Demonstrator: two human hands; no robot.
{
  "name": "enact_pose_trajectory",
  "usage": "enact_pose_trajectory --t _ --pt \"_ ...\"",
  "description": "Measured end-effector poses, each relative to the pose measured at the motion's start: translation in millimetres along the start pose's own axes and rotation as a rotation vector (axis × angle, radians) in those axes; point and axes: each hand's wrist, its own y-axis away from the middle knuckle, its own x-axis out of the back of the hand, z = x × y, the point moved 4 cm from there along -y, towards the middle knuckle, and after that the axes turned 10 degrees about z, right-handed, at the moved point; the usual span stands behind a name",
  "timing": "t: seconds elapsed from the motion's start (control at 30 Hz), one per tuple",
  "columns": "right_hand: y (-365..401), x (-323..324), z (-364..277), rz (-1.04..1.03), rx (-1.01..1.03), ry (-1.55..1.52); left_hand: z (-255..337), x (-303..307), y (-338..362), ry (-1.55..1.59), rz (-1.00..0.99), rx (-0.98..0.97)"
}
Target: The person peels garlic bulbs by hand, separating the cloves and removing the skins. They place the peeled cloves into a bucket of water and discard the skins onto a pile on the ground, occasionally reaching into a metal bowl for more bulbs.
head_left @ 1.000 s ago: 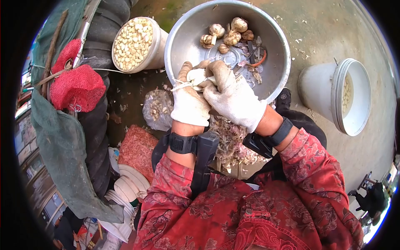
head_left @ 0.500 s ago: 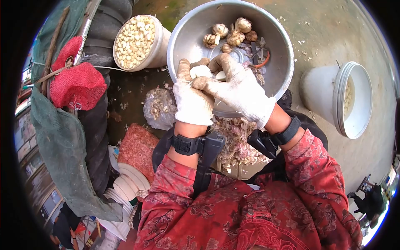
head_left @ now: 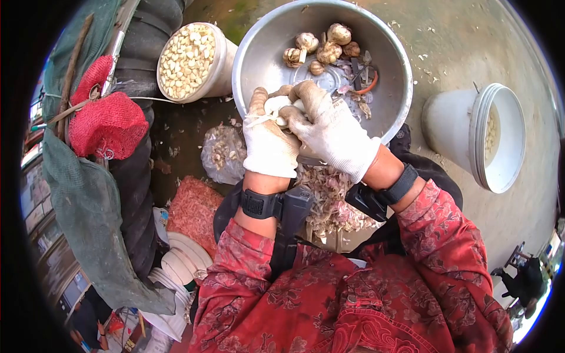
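Both my hands wear white knit gloves with soiled fingers and meet over the near rim of a wide metal basin (head_left: 253, 62). My left hand (head_left: 268, 141) is closed around white peeled garlic (head_left: 274, 106), which shows between thumb and fingers. Against the same garlic, the thumb and fingers of my right hand (head_left: 335, 129) are pinched; exactly which cloves each hand holds is partly hidden. Several unpeeled garlic bulbs (head_left: 328, 53) lie at the basin's far side. Beside them are loose skins and a tool with an orange-red curved part (head_left: 369, 83).
A bucket full of peeled cloves (head_left: 222, 65) stands left of the basin. To the right, a white bucket (head_left: 432, 120) leans with cloves inside. Garlic skins (head_left: 329, 203) pile below my hands. A clear plastic bag (head_left: 223, 156) and red mesh sacks (head_left: 109, 126) are at left.
My right thumb has shifted across the garlic, and more white garlic shows near my left thumb. Both hands stay close together over the basin's rim. The view has moved slightly.
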Motion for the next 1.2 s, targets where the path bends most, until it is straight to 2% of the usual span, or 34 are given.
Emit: enact_pose_trajectory --t 0.13,0.17,0.23,0.27,0.4,0.43,0.47,0.53,0.8,0.93,1.03,1.2 --pt "-1.6 2.8 1.1 -0.010 0.028 -0.004 2.7 -0.5 0.5 -0.014 0.031 -0.009" --pt "-1.8 3.2 1.1 -0.011 0.027 -0.004 -1.9 4.7 -5.9 -0.117 0.009 -0.085" --pt "-3.5 4.7 4.1 -0.050 -0.378 -0.233 -1.8 3.4 -6.5 -0.220 -0.011 -0.159" --pt "-4.1 9.4 2.4 -0.098 -0.566 -0.323 -1.9 4.5 -3.9 -0.106 0.038 -0.122" --pt "-9.0 13.6 7.3 -0.056 -0.444 -0.251 1.9 -1.0 10.9 0.349 0.231 0.030" --pt "-6.9 12.4 9.2 -0.056 -0.445 -0.250 0.1 1.7 10.0 0.417 0.272 0.062" --pt "-5.0 10.1 10.1 -0.061 -0.359 -0.225 -2.5 3.6 9.9 0.424 0.282 0.085" --pt "-3.9 11.3 7.2 -0.075 -0.251 -0.142 -6.4 8.9 6.4 0.396 0.278 0.119" --pt "-0.5 4.5 5.4 -0.038 -0.218 -0.062 -20.6 10.4 -21.7 0.090 0.110 0.113" --pt "3.0 0.9 8.9 0.028 -0.182 -0.120 -21.2 10.9 -18.3 0.055 0.120 0.106" --pt "4.0 0.5 10.2 0.037 -0.174 -0.109 -23.3 5.6 -15.7 0.047 0.044 0.090" --pt "5.5 1.6 10.6 0.074 -0.166 -0.128 -21.9 2.8 -12.6 0.056 0.097 0.079"
